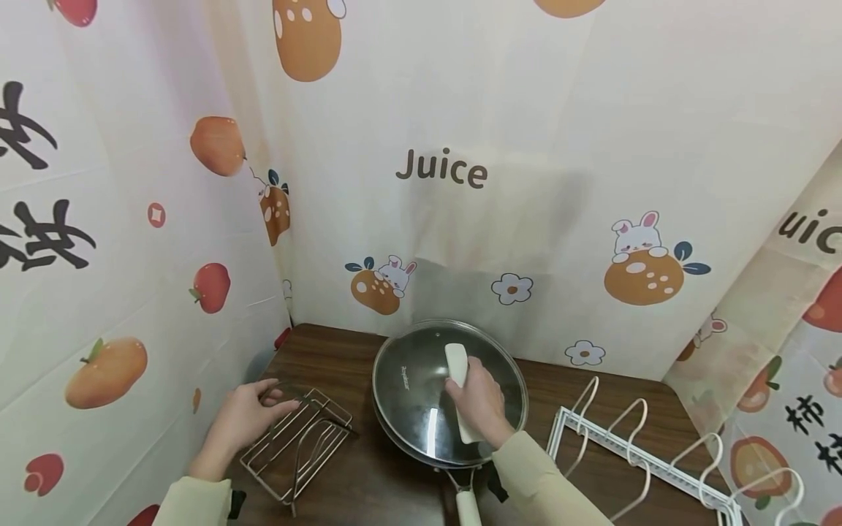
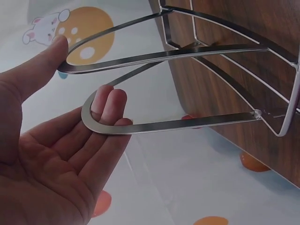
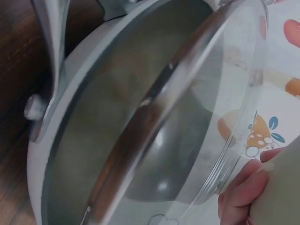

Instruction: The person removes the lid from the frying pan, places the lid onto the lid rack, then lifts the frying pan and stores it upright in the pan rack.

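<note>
My left hand [image 1: 246, 416] holds the looped end of a metal wire rack [image 2: 164, 125] at the table's left. In the left wrist view, the thumb lies against the upper loop and the fingertips curl round the lower one. With my right hand [image 1: 483, 402] I grip the long white handle [image 1: 455, 361] of a round glass lid [image 1: 417, 394]. Below the lid is a frying pan [image 3: 103, 108], pale outside and dark inside. The right wrist view shows the lid tilted, with its rim raised off the pan. The pan's handle [image 1: 468, 508] points toward me.
A white rack [image 1: 618, 442] with several curved loops stands on the right of the dark wooden table [image 1: 335, 343]. Fruit-printed cloth [image 1: 559, 219] rises behind the table and along both sides.
</note>
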